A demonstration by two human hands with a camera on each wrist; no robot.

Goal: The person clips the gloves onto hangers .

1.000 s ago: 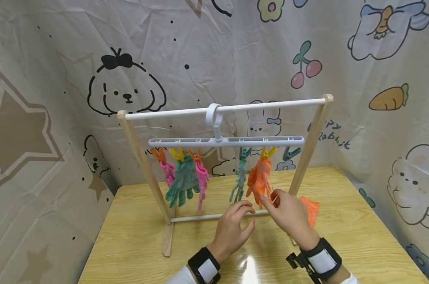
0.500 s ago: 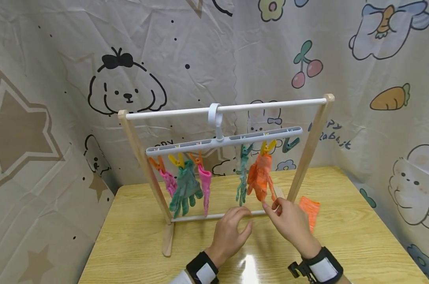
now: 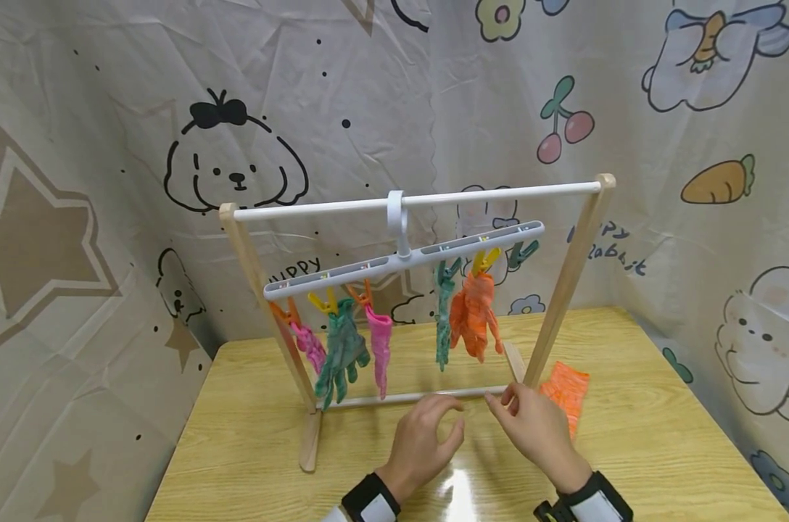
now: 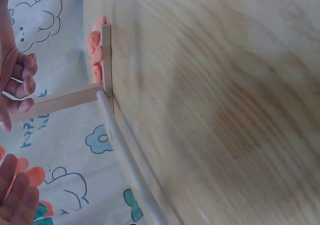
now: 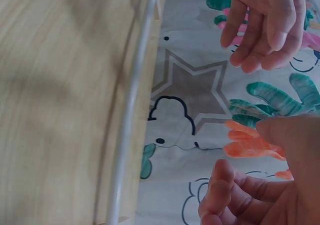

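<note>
My left hand (image 3: 423, 442) hovers over the table in front of the rack, fingers loosely curved and holding nothing. To its right, my right hand (image 3: 534, 431) is also bare of any object, its fingers bent near the lower rod. An orange glove (image 3: 476, 315) hangs from a yellow clothespin (image 3: 484, 261) just above the right hand, apart from it. Beside it a thin teal glove (image 3: 444, 315) dangles. The grey hanger (image 3: 404, 264) tilts, right end higher. On its left half hang a pink glove (image 3: 311, 349), a teal glove (image 3: 344, 355) and another pink piece (image 3: 381, 351).
The hanger hooks over the white top rod (image 3: 499, 193) of a wooden-legged rack (image 3: 560, 290). A teal clothespin (image 3: 523, 254) at the hanger's right end holds nothing. An orange glove or cloth (image 3: 567, 395) lies on the table (image 3: 655, 435) beside the right leg.
My right fingers have come away from the orange glove and moved slightly lower. The hanger has swung and tilted, its right side rising and left side dropping. The left hand has dipped slightly.
</note>
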